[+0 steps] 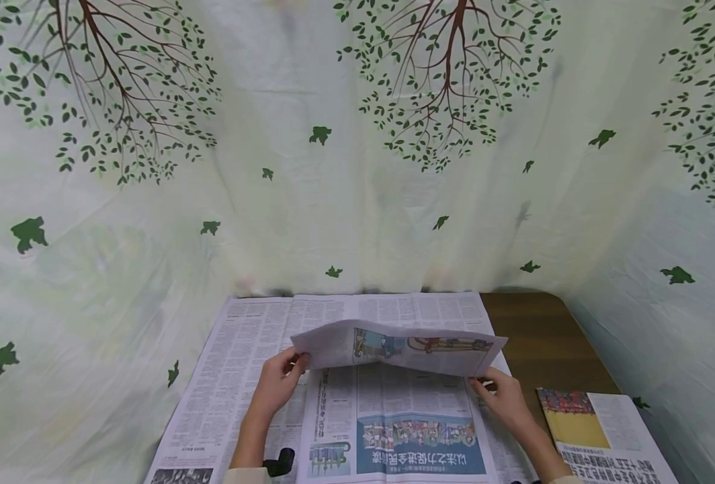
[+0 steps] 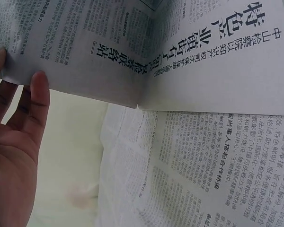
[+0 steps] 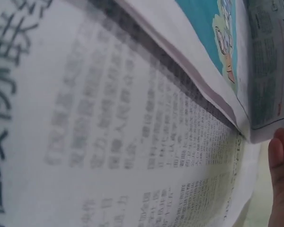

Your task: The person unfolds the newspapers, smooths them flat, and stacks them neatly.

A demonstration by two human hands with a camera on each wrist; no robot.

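Observation:
Both hands hold up the far part of a printed newspaper (image 1: 414, 444), whose lower part lies flat with a blue picture banner. My left hand (image 1: 277, 382) pinches the left corner of the raised flap (image 1: 327, 346) between thumb and fingers. At the flap's opposite corner, my right hand (image 1: 502, 398) grips the edge. The flap curves up and shows a coloured cartoon strip on its near face. In the left wrist view, thumb and fingers of the left hand (image 2: 14, 146) take the page margin. The right wrist view catches part of the right hand (image 3: 281, 175) at the paper's corner.
Several spread newspaper sheets (image 1: 245, 349) cover the table beneath. Bare brown wood (image 1: 535, 336) shows at the far right. Another folded newspaper (image 1: 611, 427) with a red and yellow picture lies right of the right arm. A leaf-printed curtain (image 1: 297, 222) surrounds the table.

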